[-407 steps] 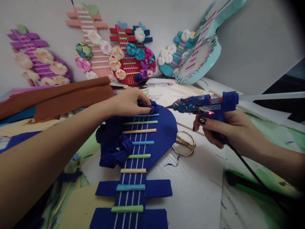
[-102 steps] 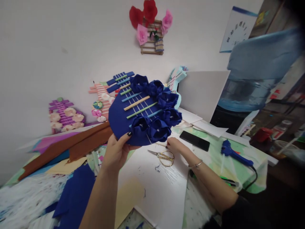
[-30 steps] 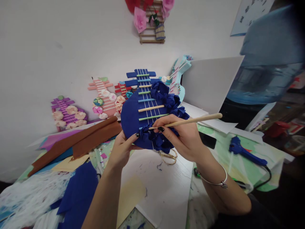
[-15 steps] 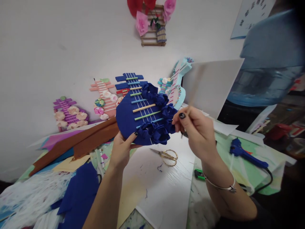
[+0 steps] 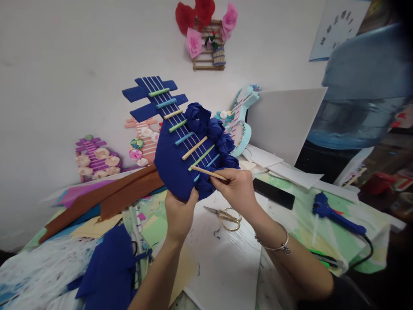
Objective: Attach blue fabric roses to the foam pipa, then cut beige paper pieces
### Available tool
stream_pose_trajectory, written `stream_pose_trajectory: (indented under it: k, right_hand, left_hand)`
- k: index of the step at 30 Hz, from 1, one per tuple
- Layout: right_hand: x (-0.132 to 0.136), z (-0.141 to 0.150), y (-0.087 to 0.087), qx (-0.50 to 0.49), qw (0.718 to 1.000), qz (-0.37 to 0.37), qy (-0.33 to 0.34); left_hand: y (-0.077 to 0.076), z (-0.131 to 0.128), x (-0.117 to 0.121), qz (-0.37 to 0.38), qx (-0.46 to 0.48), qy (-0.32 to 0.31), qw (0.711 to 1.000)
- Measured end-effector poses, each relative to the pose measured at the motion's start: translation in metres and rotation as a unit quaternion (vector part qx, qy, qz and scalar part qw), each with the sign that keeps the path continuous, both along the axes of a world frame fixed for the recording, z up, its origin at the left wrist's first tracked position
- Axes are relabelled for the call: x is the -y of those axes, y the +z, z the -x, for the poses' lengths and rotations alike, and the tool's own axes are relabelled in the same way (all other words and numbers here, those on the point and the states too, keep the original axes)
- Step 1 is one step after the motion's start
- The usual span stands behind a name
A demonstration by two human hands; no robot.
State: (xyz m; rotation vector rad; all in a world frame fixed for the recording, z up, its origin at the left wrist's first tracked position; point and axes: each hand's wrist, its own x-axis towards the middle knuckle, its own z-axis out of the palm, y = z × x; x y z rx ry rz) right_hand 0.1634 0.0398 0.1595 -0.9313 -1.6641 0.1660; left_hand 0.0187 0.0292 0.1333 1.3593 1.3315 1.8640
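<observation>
A: What is the left hand doing?

B: Its fingers pinch the blue guitar at the rounded bottom edge, the thumb near the front and the rest mostly hidden. The guitar is up off the desk, directly above those fingers, its neck leaning to the upper left.

A: And the right hand?

B: Those fingers are held narrow on a wooden stick. It points left from them, over the lower strings; I can't tell whether the tip touches anything.

A: What about the flowers?

B: Dark blue ones, in a curve along the guitar's right side. The lowest sits just left of the right fingers, partly covered; the others run upward from there.

A: Anything lying near the hands?

B: Gold-handled scissors just below the right fingers, on a white sheet. A phone lies to the right of those fingers, with a blue glue gun farther out that way.

A: By the left fingers?

B: Brown paper to their left, and blue paper lower down on that side.
</observation>
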Motion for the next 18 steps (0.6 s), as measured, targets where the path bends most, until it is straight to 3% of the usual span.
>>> stream_pose_trajectory:
  k: [6, 10, 13, 18]
  right_hand:
    - [-0.004, 0.004, -0.004, -0.113, 0.993, 0.035, 0.013]
    - [-0.005, 0.006, -0.005, -0.151, 0.987, 0.036, 0.033]
    - [-0.004, 0.007, -0.004, -0.15, 0.987, 0.036, 0.042]
    - [-0.001, 0.006, -0.002, -0.099, 0.994, 0.007, 0.039]
  left_hand:
    - [0.002, -0.009, 0.006, -0.013, 0.003, 0.033, 0.999]
    - [-0.002, -0.011, 0.007, -0.014, 0.013, 0.017, 1.0]
    - [-0.003, -0.012, 0.009, -0.022, 0.015, 0.004, 1.0]
    - [-0.005, -0.012, 0.01, -0.024, -0.008, 0.035, 0.999]
